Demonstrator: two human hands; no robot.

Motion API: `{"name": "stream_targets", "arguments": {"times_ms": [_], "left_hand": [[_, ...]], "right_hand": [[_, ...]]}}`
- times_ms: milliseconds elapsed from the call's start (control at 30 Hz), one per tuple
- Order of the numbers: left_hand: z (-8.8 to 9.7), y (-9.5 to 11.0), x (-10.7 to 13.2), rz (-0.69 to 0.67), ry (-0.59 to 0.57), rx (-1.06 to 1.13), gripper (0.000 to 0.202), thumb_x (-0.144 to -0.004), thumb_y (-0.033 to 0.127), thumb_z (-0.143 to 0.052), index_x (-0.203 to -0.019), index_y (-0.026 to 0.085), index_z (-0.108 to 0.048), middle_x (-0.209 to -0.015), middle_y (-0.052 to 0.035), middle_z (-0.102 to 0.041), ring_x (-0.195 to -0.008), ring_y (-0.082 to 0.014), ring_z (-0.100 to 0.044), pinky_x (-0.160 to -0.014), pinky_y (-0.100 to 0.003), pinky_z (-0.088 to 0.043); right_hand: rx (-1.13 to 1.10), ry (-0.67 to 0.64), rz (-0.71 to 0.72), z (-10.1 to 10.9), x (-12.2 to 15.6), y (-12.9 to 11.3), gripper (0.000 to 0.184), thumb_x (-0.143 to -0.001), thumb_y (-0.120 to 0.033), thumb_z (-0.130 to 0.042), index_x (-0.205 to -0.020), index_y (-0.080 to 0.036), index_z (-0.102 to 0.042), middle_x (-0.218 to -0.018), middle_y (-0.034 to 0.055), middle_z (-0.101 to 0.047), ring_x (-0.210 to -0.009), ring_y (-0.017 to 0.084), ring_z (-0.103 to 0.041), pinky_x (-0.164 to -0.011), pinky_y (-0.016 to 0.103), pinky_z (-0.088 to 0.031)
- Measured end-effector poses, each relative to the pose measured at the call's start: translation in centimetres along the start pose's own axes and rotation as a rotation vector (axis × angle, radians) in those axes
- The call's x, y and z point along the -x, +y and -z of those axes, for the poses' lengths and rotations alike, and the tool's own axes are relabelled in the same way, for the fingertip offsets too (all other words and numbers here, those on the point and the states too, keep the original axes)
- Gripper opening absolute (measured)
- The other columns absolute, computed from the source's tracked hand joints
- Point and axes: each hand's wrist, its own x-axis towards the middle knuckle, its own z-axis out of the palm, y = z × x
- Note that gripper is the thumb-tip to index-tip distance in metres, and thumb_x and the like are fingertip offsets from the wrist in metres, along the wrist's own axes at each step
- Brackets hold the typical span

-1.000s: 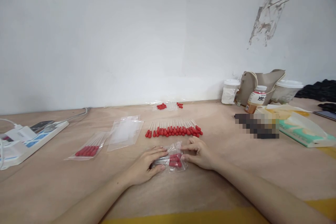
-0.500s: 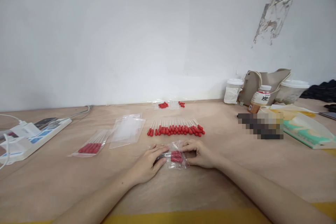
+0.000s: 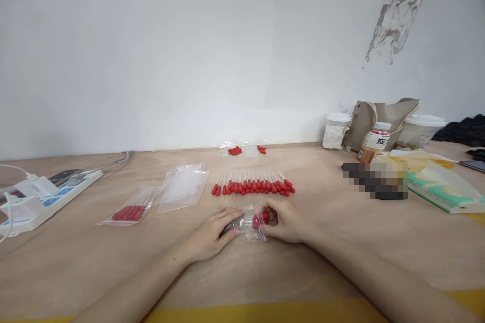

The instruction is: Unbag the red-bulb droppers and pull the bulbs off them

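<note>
A small clear plastic bag [image 3: 248, 222] holding several red-bulbed droppers lies on the table between my hands. My left hand [image 3: 212, 233] presses flat on the bag's left end, fingers stretched over it. My right hand [image 3: 284, 219] curls around the bag's right end, pinching it at the red bulbs. Just beyond my hands lies a row of loose red-bulbed droppers [image 3: 253, 185]. A filled, sealed bag of droppers [image 3: 131, 207] lies to the left, with a stack of empty clear bags [image 3: 182, 187] beside it.
A white power strip [image 3: 45, 199] with plugs and cables sits at the far left. More red bulbs [image 3: 244, 150] lie by the wall. Cups, a bottle [image 3: 373, 142], a beige bag and a tissue pack [image 3: 441, 187] crowd the right side.
My right hand has closed around the bag's right end and lifted it slightly, bunching the red bulbs. My left hand stays pressed on the left end.
</note>
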Motion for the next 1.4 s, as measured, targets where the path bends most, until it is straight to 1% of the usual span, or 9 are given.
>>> {"name": "stream_targets", "arguments": {"times_ms": [300,467,567,733,900,1033,1167,1267,1400], "left_hand": [[0.2,0.0,0.1,0.004,-0.015,-0.014,0.043,-0.087,0.038,-0.040,-0.129,0.026,-0.038,-0.131,-0.0023,-0.044,-0.123,-0.0193,-0.036,-0.104,-0.039,-0.028],[0.9,-0.5,0.4,-0.029,-0.047,-0.034,0.044,-0.088,0.039,-0.039,-0.130,0.026,-0.037,-0.132,-0.0030,-0.043,-0.122,-0.0186,-0.037,-0.104,-0.039,-0.028],[1.5,-0.8,0.8,-0.033,-0.107,-0.039,0.047,-0.088,0.039,-0.039,-0.133,0.029,-0.032,-0.136,-0.0019,-0.037,-0.125,-0.0191,-0.032,-0.105,-0.040,-0.024],[2.2,-0.6,1.3,-0.049,-0.223,-0.064,0.041,-0.088,0.038,-0.038,-0.129,0.037,-0.034,-0.143,0.0026,-0.019,-0.131,-0.0236,-0.017,-0.106,-0.048,-0.014],[2.1,-0.6,1.4,-0.052,-0.197,-0.003,0.037,-0.087,0.038,-0.041,-0.124,0.038,-0.041,-0.143,0.0042,-0.021,-0.131,-0.0241,-0.016,-0.106,-0.048,-0.013],[1.9,-0.4,1.1,-0.017,-0.103,0.082,0.035,-0.086,0.038,-0.043,-0.121,0.033,-0.048,-0.143,0.0016,-0.021,-0.132,-0.0241,-0.016,-0.106,-0.046,-0.017],[1.5,1.2,-0.7,0.154,0.079,0.406,0.032,-0.085,0.039,-0.045,-0.112,0.025,-0.057,-0.131,-0.0037,-0.044,-0.122,-0.0221,-0.037,-0.104,-0.044,-0.026],[0.9,3.3,-2.6,0.398,0.068,0.975,0.030,-0.085,0.037,-0.047,-0.105,0.018,-0.059,-0.107,-0.0078,-0.062,-0.103,-0.0190,-0.056,-0.094,-0.038,-0.040],[-0.4,5.3,-4.5,0.620,0.151,1.484,0.016,-0.083,0.025,-0.053,-0.083,0.011,-0.060,-0.081,-0.0068,-0.066,-0.073,-0.0119,-0.063,-0.069,-0.022,-0.051]], "right_hand": [[-0.086,-0.053,0.038,1.0,0.1,0.1,0.021,-0.060,-0.015,-0.063,-0.079,-0.016,-0.055,-0.072,-0.0027,-0.057,-0.059,0.007,-0.049,-0.052,0.018,-0.039],[-0.347,-0.055,-0.133,2.4,0.6,1.6,0.030,-0.059,-0.020,-0.067,-0.086,-0.015,-0.055,-0.067,-0.0032,-0.058,-0.056,0.007,-0.053,-0.051,0.019,-0.041],[-0.590,-0.099,-0.253,3.6,0.6,2.3,0.034,-0.056,-0.026,-0.072,-0.083,-0.015,-0.055,-0.073,0.0001,-0.063,-0.066,0.011,-0.059,-0.062,0.024,-0.047],[-0.667,0.026,-0.437,7.1,0.5,3.1,0.029,-0.058,-0.028,-0.072,-0.081,-0.014,-0.062,-0.074,0.0020,-0.067,-0.066,0.010,-0.061,-0.061,0.022,-0.048],[-0.740,0.255,-0.477,10.0,0.6,4.4,0.018,-0.056,-0.024,-0.073,-0.070,-0.016,-0.065,-0.068,0.0024,-0.067,-0.057,0.010,-0.060,-0.051,0.019,-0.046],[-0.724,0.499,-0.291,7.7,0.2,3.8,0.021,-0.062,-0.032,-0.070,-0.078,-0.019,-0.065,-0.078,0.0018,-0.067,-0.068,0.013,-0.062,-0.064,0.026,-0.051],[-0.277,0.569,0.004,2.9,0.0,1.0,0.021,-0.073,-0.032,-0.061,-0.089,-0.020,-0.065,-0.086,0.0047,-0.066,-0.078,0.016,-0.061,-0.074,0.032,-0.051],[0.143,0.529,0.337,0.5,0.4,-1.1,0.022,-0.081,-0.020,-0.050,-0.099,-0.022,-0.063,-0.096,0.0067,-0.063,-0.088,0.016,-0.059,-0.077,0.029,-0.050],[0.475,0.264,0.731,-0.3,1.0,-2.2,0.031,-0.085,-0.011,-0.041,-0.112,-0.015,-0.055,-0.104,0.0112,-0.060,-0.103,0.019,-0.053,-0.086,0.032,-0.047]]}}
